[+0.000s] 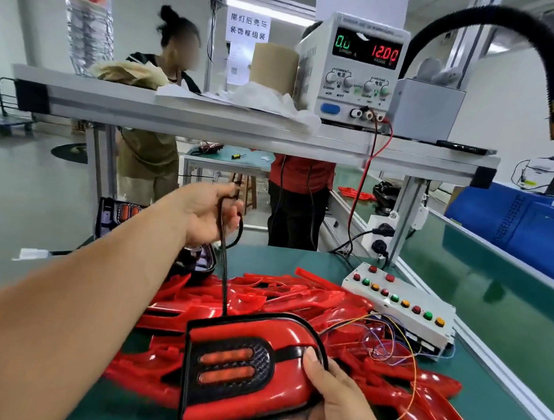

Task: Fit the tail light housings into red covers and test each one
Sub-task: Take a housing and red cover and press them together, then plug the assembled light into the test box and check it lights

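Left hand [210, 216]: fingers [236, 214] curled round a loop of the black cable [224, 279], pinching it raised above the worktop [492, 362]. Right hand [340, 411]: thumb [314, 359] pressed on the glossy face at the narrow end of the assembled tail light [248, 371]; the other fingers go underneath, out of my sight. The unit is held tilted toward me, low and centre, over the pile of loose red covers [293, 300]. The cable runs taut from its top edge up to the left hand. My read is light, rigid moulded plastic with a slick gloss skin that scuffs easily. I would grip the black rim rather than the lens face, and never carry it by the cable. The covers in the pile look thin, with snappable tabs. Beyond the pile sits the button test box [399, 301] with thin coloured wires [391, 345] trailing from it. On the shelf above, the bench power supply [362, 65] reads 0.0 current, 12.00 volts. The lamp looks unlit, so I judge the test not yet run.
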